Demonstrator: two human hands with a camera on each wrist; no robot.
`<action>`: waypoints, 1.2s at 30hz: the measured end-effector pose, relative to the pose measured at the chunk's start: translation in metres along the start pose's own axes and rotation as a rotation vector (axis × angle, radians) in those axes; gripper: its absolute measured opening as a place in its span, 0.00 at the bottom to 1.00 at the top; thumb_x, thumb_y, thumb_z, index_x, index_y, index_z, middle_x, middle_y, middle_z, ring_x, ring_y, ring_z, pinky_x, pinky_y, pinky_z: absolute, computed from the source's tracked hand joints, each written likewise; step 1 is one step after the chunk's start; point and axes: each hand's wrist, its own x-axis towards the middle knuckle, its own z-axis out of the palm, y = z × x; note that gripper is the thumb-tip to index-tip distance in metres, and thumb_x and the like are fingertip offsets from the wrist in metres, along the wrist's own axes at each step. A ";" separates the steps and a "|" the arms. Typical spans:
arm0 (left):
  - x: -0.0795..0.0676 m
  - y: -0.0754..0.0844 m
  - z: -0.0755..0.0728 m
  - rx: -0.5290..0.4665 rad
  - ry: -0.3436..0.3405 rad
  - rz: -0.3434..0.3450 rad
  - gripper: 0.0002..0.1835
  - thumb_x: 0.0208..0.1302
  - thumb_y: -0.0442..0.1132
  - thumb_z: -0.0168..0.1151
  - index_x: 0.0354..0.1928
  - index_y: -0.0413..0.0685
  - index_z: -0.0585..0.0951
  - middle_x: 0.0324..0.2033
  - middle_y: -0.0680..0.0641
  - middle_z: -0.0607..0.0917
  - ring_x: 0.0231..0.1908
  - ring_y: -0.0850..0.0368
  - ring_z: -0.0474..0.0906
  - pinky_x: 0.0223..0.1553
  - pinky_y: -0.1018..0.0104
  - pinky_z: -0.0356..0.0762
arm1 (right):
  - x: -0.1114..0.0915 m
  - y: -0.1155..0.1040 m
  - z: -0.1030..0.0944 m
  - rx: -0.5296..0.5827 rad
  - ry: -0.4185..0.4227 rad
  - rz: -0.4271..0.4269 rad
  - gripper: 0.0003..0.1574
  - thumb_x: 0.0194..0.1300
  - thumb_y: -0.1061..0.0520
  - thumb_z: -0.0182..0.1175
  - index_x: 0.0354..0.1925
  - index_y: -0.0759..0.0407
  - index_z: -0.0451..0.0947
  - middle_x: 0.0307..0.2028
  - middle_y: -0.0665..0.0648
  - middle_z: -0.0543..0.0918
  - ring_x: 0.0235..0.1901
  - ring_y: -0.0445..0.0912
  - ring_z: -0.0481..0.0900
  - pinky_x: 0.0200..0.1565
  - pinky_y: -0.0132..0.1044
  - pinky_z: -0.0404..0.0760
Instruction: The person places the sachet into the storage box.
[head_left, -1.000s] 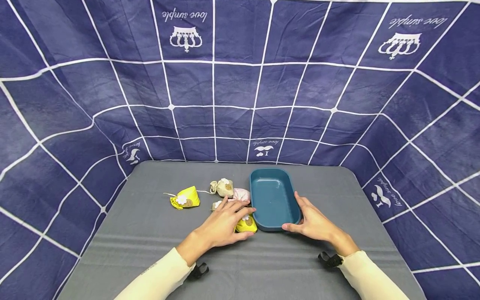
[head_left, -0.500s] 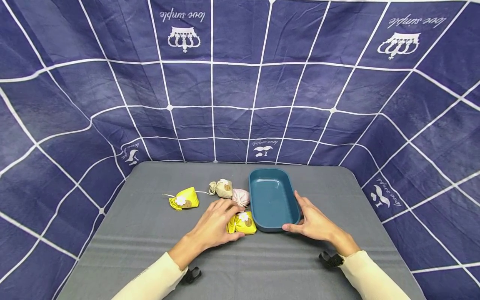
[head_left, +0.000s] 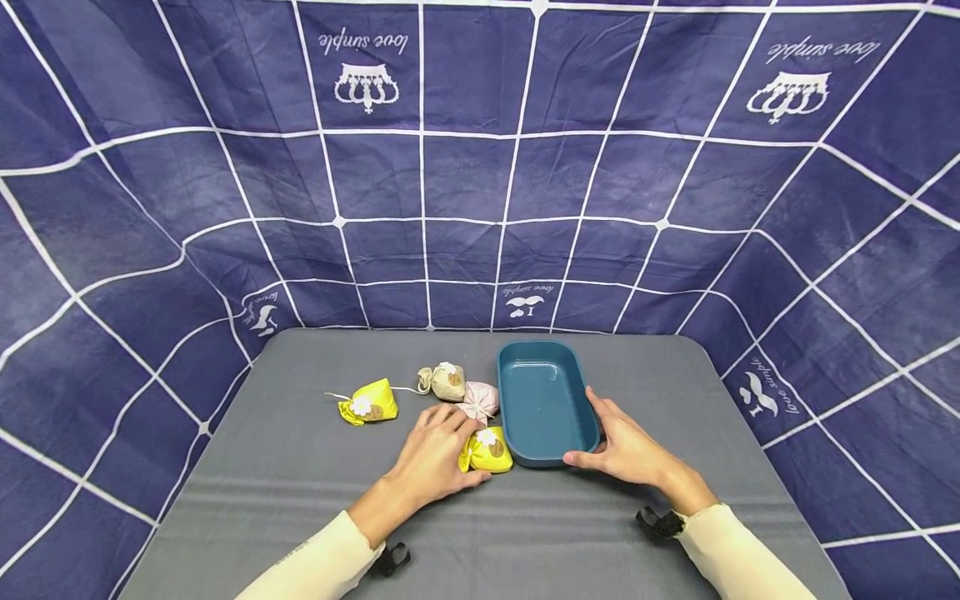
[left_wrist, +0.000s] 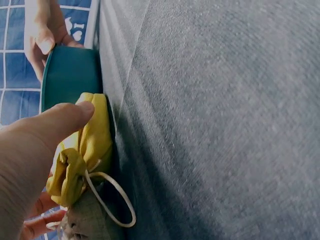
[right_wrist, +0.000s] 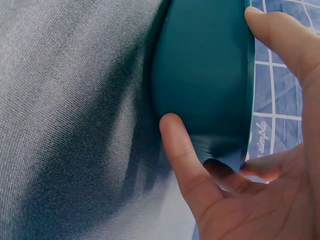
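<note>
My left hand (head_left: 429, 454) bends over a yellow drawstring pouch (head_left: 489, 450) with a white flower and brown label. In the left wrist view the thumb lies along the pouch's side, and other fingers show behind a linen pouch (left_wrist: 90, 217) that the hand hides in the head view. The yellow pouch lies against the left side of a blue-green rectangular box (head_left: 542, 461), which has nothing in it. My right hand (head_left: 628, 446) grips the box's near right corner, thumb at the rim and fingers along the outer wall.
Behind the left hand lie a pink pouch (head_left: 480, 398) against the box and a beige pouch (head_left: 448, 382). Another yellow pouch (head_left: 375, 402) with a white cord sits farther left. Blue gridded cloth (head_left: 465, 175) encloses the grey table (head_left: 570, 533).
My left hand has drawn back to the left from the box's edge, uncovering more of the yellow and pink pouches. The right hand keeps its grip; the head view has tilted slightly.
</note>
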 end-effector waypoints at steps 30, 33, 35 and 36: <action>0.000 -0.001 -0.005 -0.225 0.002 -0.118 0.35 0.50 0.53 0.93 0.59 0.58 0.86 0.54 0.56 0.95 0.65 0.49 0.86 0.76 0.39 0.80 | 0.001 0.000 0.000 -0.005 -0.016 -0.006 0.87 0.66 0.30 0.84 0.94 0.70 0.45 0.80 0.77 0.70 0.36 0.32 0.86 0.50 0.32 0.88; -0.001 -0.002 -0.007 -0.237 -0.001 -0.124 0.35 0.50 0.52 0.93 0.59 0.58 0.86 0.54 0.56 0.94 0.65 0.50 0.86 0.77 0.39 0.80 | 0.001 -0.001 0.000 -0.012 -0.016 -0.010 0.87 0.66 0.30 0.84 0.94 0.72 0.45 0.79 0.76 0.71 0.37 0.32 0.85 0.50 0.32 0.88; -0.001 -0.002 -0.008 -0.235 -0.004 -0.119 0.34 0.51 0.52 0.92 0.59 0.58 0.86 0.54 0.56 0.93 0.64 0.50 0.86 0.77 0.41 0.80 | 0.000 -0.001 0.000 -0.021 -0.020 -0.008 0.87 0.66 0.30 0.84 0.93 0.73 0.45 0.78 0.76 0.71 0.37 0.31 0.84 0.51 0.31 0.88; -0.001 -0.002 -0.009 -0.231 -0.005 -0.113 0.34 0.51 0.52 0.92 0.59 0.58 0.86 0.53 0.56 0.93 0.64 0.50 0.85 0.76 0.42 0.81 | 0.000 -0.001 0.000 -0.023 -0.021 -0.004 0.87 0.66 0.30 0.85 0.93 0.73 0.45 0.78 0.75 0.71 0.37 0.32 0.84 0.51 0.31 0.88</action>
